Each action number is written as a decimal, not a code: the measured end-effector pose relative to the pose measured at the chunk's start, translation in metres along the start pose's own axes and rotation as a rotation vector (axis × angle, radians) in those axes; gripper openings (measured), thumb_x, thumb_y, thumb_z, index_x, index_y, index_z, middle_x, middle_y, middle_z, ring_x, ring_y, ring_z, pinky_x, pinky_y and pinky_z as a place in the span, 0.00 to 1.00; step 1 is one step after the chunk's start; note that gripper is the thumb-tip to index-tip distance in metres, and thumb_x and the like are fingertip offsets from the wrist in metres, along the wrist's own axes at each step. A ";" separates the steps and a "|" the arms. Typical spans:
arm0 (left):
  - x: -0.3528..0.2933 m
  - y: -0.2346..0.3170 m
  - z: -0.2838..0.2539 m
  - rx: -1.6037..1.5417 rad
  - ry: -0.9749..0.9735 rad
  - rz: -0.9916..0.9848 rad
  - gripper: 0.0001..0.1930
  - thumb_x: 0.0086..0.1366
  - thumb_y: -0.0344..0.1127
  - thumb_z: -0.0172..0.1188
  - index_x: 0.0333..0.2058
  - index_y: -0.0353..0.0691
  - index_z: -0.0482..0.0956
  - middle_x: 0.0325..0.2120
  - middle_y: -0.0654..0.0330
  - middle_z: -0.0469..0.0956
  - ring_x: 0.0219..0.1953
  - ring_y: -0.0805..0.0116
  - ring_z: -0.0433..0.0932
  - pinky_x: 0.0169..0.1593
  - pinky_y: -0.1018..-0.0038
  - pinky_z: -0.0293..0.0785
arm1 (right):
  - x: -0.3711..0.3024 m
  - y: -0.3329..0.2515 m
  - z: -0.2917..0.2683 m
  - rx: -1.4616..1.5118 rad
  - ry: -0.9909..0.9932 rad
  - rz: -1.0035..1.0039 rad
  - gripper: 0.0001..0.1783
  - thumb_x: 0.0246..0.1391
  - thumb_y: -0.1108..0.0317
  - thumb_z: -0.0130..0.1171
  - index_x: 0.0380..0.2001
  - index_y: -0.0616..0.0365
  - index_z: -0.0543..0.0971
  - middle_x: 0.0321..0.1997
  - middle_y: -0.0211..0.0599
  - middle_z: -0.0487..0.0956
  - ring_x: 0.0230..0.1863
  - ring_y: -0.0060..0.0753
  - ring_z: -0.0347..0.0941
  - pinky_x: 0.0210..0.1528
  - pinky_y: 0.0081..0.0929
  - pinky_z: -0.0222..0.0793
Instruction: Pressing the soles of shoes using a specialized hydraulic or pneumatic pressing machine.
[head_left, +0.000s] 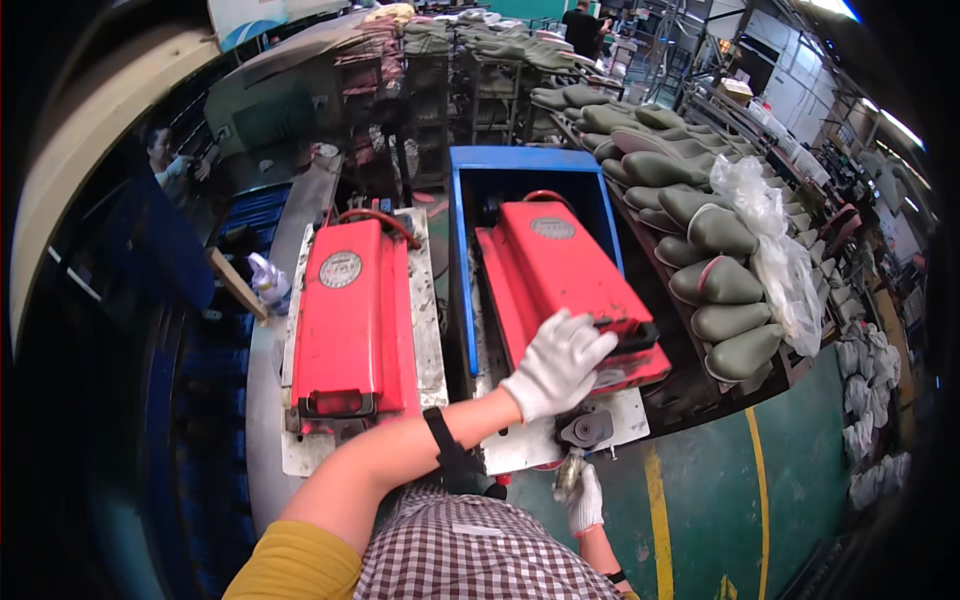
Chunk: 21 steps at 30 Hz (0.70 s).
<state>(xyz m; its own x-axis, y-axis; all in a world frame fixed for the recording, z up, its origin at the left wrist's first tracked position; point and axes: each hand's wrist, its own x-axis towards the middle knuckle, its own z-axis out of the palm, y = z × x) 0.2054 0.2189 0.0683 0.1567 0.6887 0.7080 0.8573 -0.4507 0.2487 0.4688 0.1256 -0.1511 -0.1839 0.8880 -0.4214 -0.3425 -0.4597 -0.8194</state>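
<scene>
While the gloved left hand presses flat, open, on the tilted red metal machine housing, the gloved right hand grips a small brass-coloured object.

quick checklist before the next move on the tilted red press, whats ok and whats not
1. Left hand flat on the tilted red press lid: ok.
2. Right hand gripping a small object below the plate: ok; what the object is: cannot tell.
3. Both hands gloved: ok.
4. Black fixture on the white plate free of the fingers: ok.
5. Other red press shut, no hand on it: ok.
6. Rack of grey-green shoe forms away from both hands: ok.
</scene>
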 end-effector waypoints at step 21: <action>-0.107 -0.026 0.098 0.031 0.068 0.120 0.22 0.56 0.32 0.60 0.51 0.52 0.77 0.42 0.64 0.78 0.52 0.58 0.80 0.57 0.51 0.73 | 0.055 -0.097 0.005 -0.307 0.491 -0.066 0.12 0.71 0.56 0.55 0.51 0.45 0.80 0.21 0.20 0.72 0.20 0.18 0.66 0.23 0.24 0.64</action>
<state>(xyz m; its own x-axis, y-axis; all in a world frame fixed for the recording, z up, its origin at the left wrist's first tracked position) 0.2144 0.2127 -0.0782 0.2264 0.5898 0.7751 0.8494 -0.5091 0.1393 0.4871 0.2193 -0.0932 0.3031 0.8473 -0.4362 -0.0420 -0.4454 -0.8943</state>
